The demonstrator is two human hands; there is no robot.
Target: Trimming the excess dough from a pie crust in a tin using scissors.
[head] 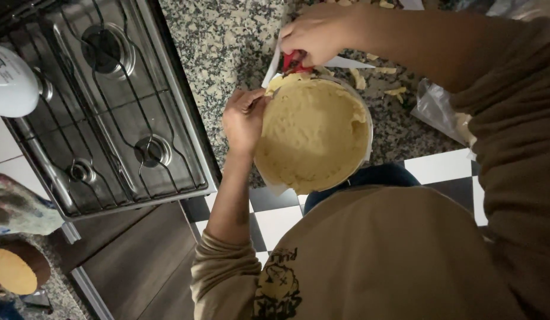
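Trimming dough at the rim of a round pan [366, 127] lined with pale dough [313, 133], both hands engaged.

Left hand [244, 118] is closed on the pan's near-left rim, fingers curled over the edge, steadying it at the front edge of the speckled stone surface [227, 41]. Right hand [313, 32] sits beyond the pan, clenched around a red-handled tool [294, 60] whose tip meets the far rim; the blade itself is hidden, so its kind cannot be told. Dough scraps [396, 92] lie on the surface to the right of that hand, beside a clear plastic bag [435, 106]. A gas stove [109, 106] stands well left of the left hand. Judged step: cutting away excess at the edge, partly done. Next move would call for turning the pan under the left hand while the tool holds against the rim.
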